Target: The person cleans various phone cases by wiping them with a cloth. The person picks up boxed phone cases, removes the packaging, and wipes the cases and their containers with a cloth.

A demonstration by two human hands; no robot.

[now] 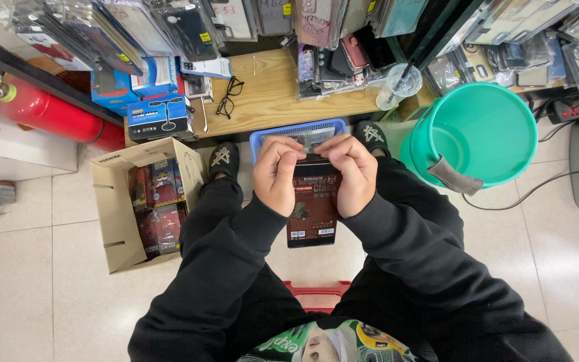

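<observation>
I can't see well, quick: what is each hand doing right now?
Left hand: closed, gripping the top of the dark flat packet.
Right hand: closed, gripping the same packet's top edge.

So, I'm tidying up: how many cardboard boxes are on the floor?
1: an open cardboard box on the tiles left of the person's legs, holding red packets. Others may be hidden.

A flat dark package with red and white print (313,208) sits centre. Far of it is a blue plastic mesh basket (266,136); right, a round green plastic bucket (504,114); far left, a red metal fire extinguisher (51,114); left, a tan cardboard box (116,218).
</observation>
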